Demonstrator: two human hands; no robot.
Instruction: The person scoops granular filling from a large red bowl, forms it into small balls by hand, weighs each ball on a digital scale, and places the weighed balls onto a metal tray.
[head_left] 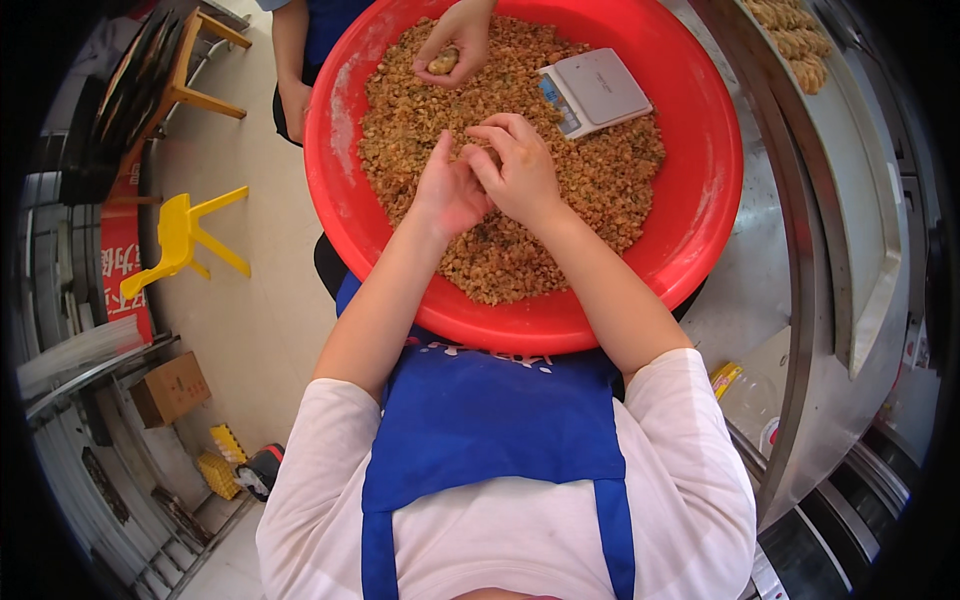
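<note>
Left hand (448, 190): I see it over the middle of the basin, palm turned toward the right hand, thumb up, fingers curled loosely; I cannot tell whether it grips any filling.
Right hand (520, 170): it meets the left one, fingers bent and pressing against the left palm; whatever sits between the two is hidden from me.
Filling (610, 170): brown, crumbly, heaped across most of the basin floor, directly under both hands.
Basin (700, 230): big, round, red, resting against my blue apron (490, 420) at its near rim.
Scale (594, 90): small, white, flat, lying on the filling at the far right, well apart from my hands.
Other person's hand (455, 45): at the far rim, fingers closed around a small pale lump (443, 63) of filling.
Counter (800, 300): steel, just right of the basin.
Chair (185, 235): yellow, tipped over on the floor to the left.
Box (170, 388): cardboard, on the floor lower left.
</note>
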